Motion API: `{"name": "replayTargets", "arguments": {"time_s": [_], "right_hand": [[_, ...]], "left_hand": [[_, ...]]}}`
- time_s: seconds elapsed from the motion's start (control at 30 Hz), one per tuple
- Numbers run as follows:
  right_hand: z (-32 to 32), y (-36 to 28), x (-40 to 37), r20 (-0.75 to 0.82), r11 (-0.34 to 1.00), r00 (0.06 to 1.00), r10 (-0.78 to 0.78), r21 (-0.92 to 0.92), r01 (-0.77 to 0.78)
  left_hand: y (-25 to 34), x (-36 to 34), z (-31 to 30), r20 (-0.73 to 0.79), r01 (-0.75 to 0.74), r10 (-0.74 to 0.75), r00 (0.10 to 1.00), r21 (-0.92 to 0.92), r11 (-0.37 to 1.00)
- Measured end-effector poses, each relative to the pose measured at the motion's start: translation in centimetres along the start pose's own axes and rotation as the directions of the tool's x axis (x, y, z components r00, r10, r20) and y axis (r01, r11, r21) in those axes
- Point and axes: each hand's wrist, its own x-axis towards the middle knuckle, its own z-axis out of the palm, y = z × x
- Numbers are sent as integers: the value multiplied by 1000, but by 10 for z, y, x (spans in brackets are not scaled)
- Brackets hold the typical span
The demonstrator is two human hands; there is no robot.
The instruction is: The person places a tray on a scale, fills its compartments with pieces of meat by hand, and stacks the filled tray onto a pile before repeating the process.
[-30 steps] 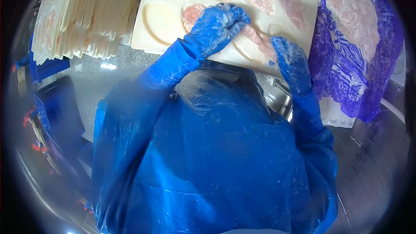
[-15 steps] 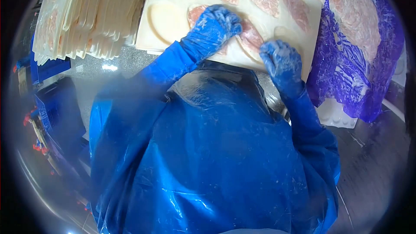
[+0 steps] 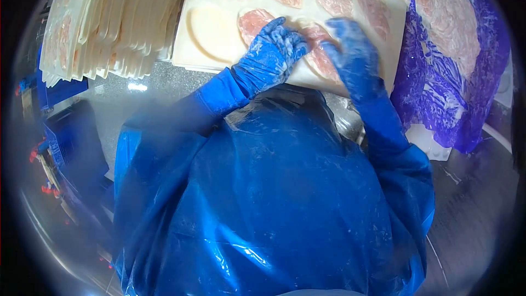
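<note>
A white board [image 3: 192,60] with oval recesses lies before me, with raw meat slices filling most of the ovals. My left hand [image 3: 274,52], in a wet blue glove, rests over the board with its fingers curled. Its fingertips meet the left edge of a pink meat slice [image 3: 324,60]; whether they pinch anything is hidden. A second slice [image 3: 255,23] lies just beyond its knuckles. Above the right side of the first slice, my right hand [image 3: 353,55] is slightly blurred, its thumb apart from its fingers and nothing visible between them.
Many thin white boards [image 3: 123,22] stand packed on edge at the left. On the right, a heap of pale raw meat [image 3: 446,22] lies on purple plastic film [image 3: 438,104]. An oval recess [image 3: 213,33] at the board's left holds no meat. Metal surfaces surround the work area.
My right hand has moved up and left over the meat slice, its curled fingers opening out. My left hand has shifted slightly down, uncovering more of the slice beyond it.
</note>
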Motion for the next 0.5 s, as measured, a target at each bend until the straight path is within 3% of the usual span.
{"name": "replayTargets", "arguments": {"time_s": [0.1,0.13,0.27,0.33,0.37,0.43,0.47,0.5], "right_hand": [[22,-6,1,129,996,990,49,-74,-40],[23,0,3,76,997,995,-59,-40,62],[17,0,3,84,988,986,-145,60,141],[20,4,-1,260,915,965,44,378,-143],[17,8,-2,264,915,964,40,377,-142],[7,21,-5,501,566,815,290,597,-569],[0,30,-9,505,568,814,287,594,-569],[-9,41,-17,409,636,844,346,560,-532]], "left_hand": [[-1,-1,4,-20,19,-20,1000,-15,1000],[-3,-3,6,-49,15,-16,999,-21,1000],[-5,0,10,-52,-4,1,999,-55,998],[-3,-3,10,-43,36,-37,998,-33,999],[-3,-3,9,-44,42,-43,998,-36,999],[-2,-2,8,-55,25,-27,998,-35,999],[-2,-3,9,-57,30,-32,998,-37,999],[-2,-4,10,-76,26,-30,997,-59,998]]}}
